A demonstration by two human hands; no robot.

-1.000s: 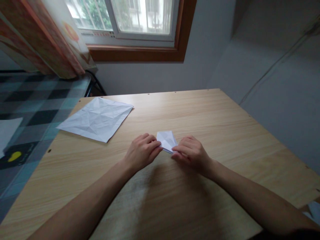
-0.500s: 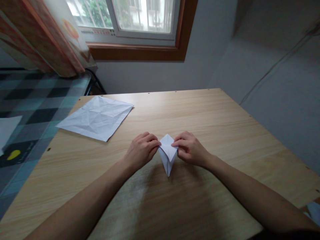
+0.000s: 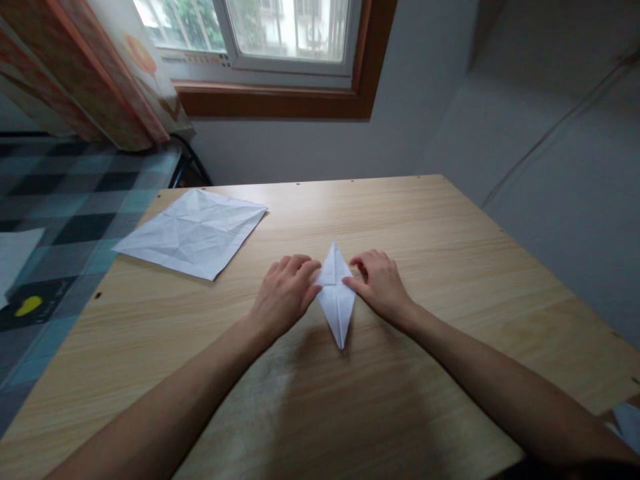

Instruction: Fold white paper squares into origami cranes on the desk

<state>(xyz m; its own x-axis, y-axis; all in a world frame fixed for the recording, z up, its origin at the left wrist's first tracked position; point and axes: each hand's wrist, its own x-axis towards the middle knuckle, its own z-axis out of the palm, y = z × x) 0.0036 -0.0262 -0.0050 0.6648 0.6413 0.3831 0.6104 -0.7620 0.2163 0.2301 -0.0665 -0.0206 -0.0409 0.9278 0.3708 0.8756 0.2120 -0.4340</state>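
A white sheet folded into a narrow diamond, the folded paper, lies on the wooden table with its points towards and away from me. A crease runs down its lower half and a cross-line marks its middle. My left hand is at its left corner, thumb against the edge, with a gap between thumb and index finger. On the other side, my right hand rests its thumb on the right part of the paper. Its index finger is bent and apart from the thumb. The side corners are partly hidden by the hands.
A creased white sheet lies spread at the table's far left. Beyond the left edge is a checked cloth with another white paper on it. A window and a curtain are at the back.
The folded paper's upper flap, folded down towards me before, now points away, making a long diamond. Both hands' fingers have moved apart from their pinch at the side corners.
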